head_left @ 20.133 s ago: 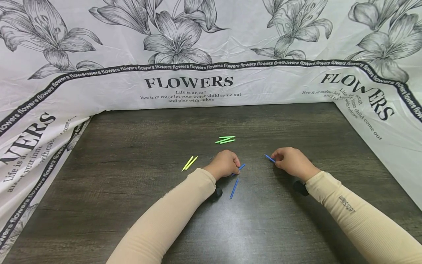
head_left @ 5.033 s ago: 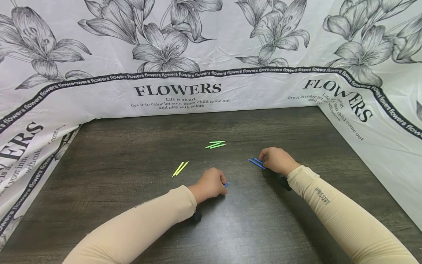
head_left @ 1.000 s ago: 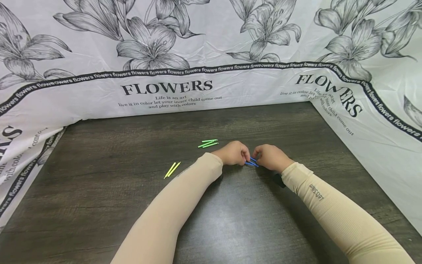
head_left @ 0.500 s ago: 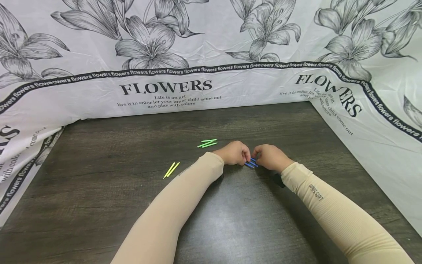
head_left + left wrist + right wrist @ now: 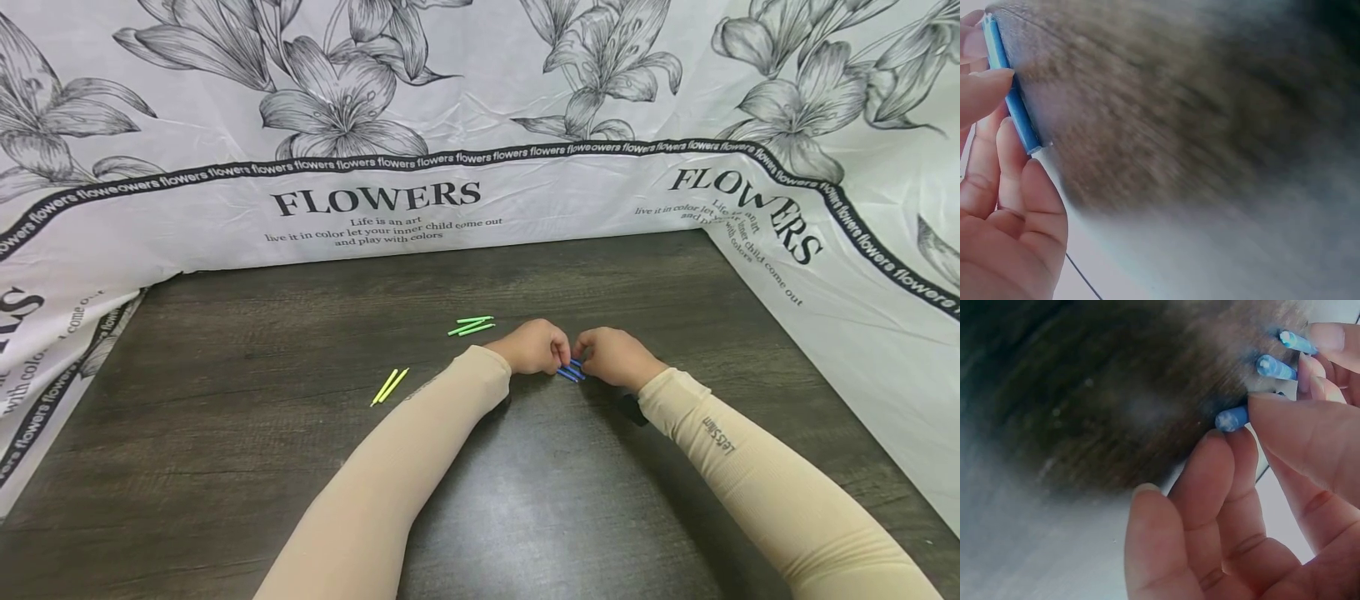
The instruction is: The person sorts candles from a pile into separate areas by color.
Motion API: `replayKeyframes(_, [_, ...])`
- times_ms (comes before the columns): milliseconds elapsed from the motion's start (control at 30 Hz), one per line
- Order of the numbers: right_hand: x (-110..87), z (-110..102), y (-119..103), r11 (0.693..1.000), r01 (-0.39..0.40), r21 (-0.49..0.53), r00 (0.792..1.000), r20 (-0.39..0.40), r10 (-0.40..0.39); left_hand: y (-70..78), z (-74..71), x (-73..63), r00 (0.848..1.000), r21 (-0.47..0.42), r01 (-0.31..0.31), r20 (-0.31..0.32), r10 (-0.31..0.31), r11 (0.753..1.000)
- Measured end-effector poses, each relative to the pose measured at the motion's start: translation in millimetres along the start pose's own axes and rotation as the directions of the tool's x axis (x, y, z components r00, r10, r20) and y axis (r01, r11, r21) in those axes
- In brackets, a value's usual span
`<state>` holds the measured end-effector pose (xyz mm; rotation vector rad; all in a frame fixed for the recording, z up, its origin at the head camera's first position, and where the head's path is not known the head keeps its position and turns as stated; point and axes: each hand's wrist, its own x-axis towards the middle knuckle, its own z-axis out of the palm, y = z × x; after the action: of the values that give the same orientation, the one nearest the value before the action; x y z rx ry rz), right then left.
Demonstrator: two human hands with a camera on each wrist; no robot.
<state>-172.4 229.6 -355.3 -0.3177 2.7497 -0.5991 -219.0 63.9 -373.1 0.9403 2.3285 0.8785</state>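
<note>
Three thin blue candles (image 5: 567, 375) lie side by side on the dark table between my two hands. My left hand (image 5: 534, 346) is at their left end, and in the left wrist view its thumb and fingers pinch a blue candle (image 5: 1021, 120) along its length. From the other side comes my right hand (image 5: 621, 358), fingertips close to those of the left. In the right wrist view its thumb and fingers pinch the end of the nearest blue candle (image 5: 1232, 419). Two more blue candle ends (image 5: 1275, 367) stick out beyond it, near the left hand's fingertips.
Three green candles (image 5: 472, 326) lie in a loose group behind the left hand. Two yellow candles (image 5: 389, 387) lie slanted to the left of the left forearm. A white flower-printed cloth (image 5: 375, 221) borders the table (image 5: 247, 417) at the back and sides.
Since five seconds ago my left hand has carried its blue candle right and forward to the other two at my right hand. Over the last second both hands have hardly moved.
</note>
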Motion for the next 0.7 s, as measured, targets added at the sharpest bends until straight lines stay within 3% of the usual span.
replayKeyframes(367, [-1.2, -6, 3, 0.994, -0.048, 0.100, 0.999, 0.029, 0.046, 0.4, -7.1, -6.8, 0.999, -0.054, 0.018, -0.032, -0.019, 0.998])
replayKeyframes(700, [-12.9, -14, 5, 0.992, -0.041, 0.118, 0.998, -0.039, 0.046, -4.1, -35.0, -42.0, 0.992, -0.133, 0.034, -0.114, -0.049, 0.991])
